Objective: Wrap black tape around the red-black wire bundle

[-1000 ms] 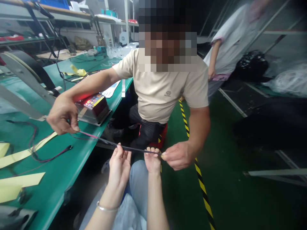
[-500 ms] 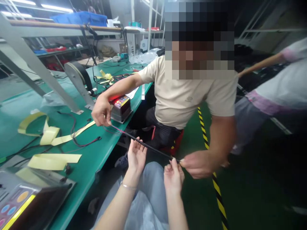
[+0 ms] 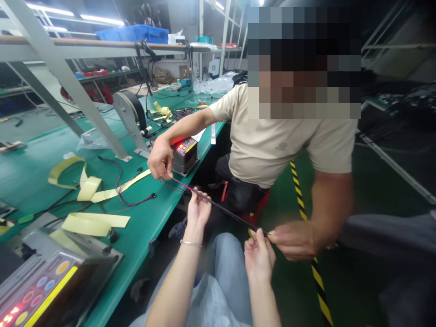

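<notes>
Beyond the black cable [image 3: 231, 214] sits a co-worker [image 3: 262, 145], beside a cluttered table [image 3: 145, 234].

The green table's [image 3: 146, 222] nearest control box [image 3: 44, 290] is cut off at the edge. Away from the table, a co-worker's hand [image 3: 294, 240] hides the black cable's [image 3: 228, 210] end.

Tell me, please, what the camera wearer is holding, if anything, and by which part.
A thin dark cable: the left hand holds it near its pink stretch, the right hand near its opposite end, beside the co-worker's hand.
</notes>
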